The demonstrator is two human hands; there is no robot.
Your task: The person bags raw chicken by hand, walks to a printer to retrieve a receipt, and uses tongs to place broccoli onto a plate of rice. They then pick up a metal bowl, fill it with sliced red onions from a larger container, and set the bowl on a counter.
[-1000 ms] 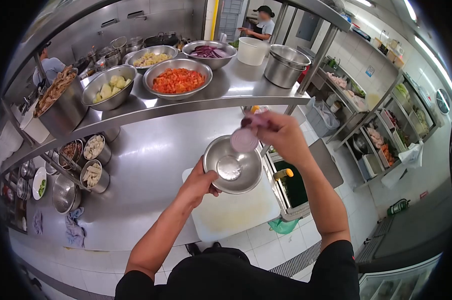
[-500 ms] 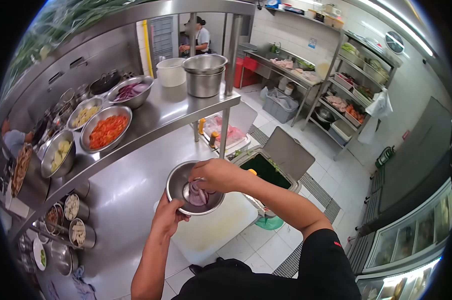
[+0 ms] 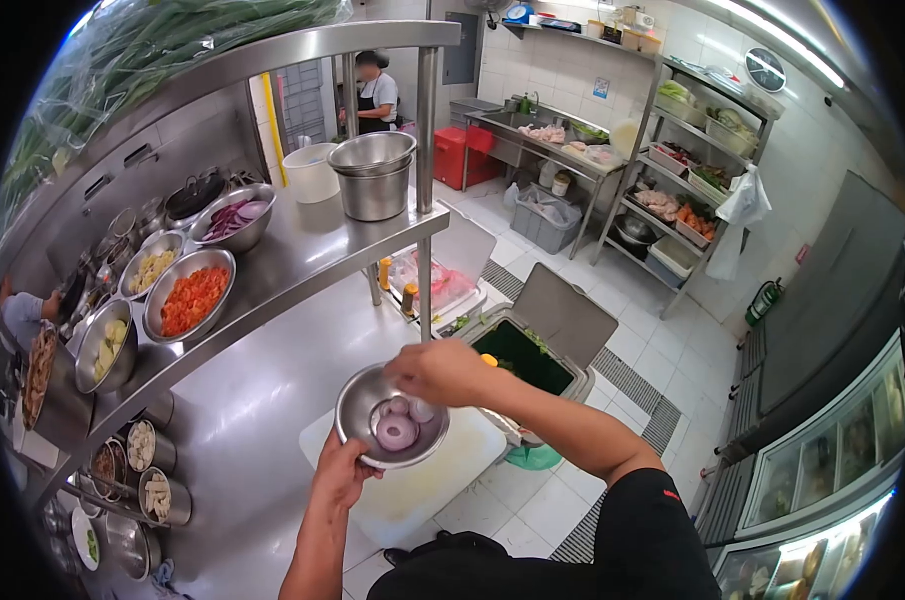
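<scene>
My left hand (image 3: 341, 474) grips the rim of a steel mixing bowl (image 3: 358, 410), its thumb over the near-left edge. In the bowl lie several red onion slices (image 3: 397, 433), one a wide ring with a hollow centre. My right hand (image 3: 435, 372) is above the bowl's far-right rim, fingers curled together. A pale onion slice shows just under these fingers; whether they pinch it is hidden. Beneath the bowl, a white cutting board (image 3: 453, 450) rests on the steel counter (image 3: 263, 400).
Bowls of diced tomato (image 3: 195, 300) and sliced red onion (image 3: 238, 218) stand on the raised shelf (image 3: 303, 240), near stacked steel pots (image 3: 373, 190). An open bin (image 3: 533, 350) is past my right forearm. Another person (image 3: 377, 95) stands at the back.
My right hand has lifted from inside the bowl toward its far-right rim, uncovering the onion slices. The bowl sits lower in view, and the camera has shifted.
</scene>
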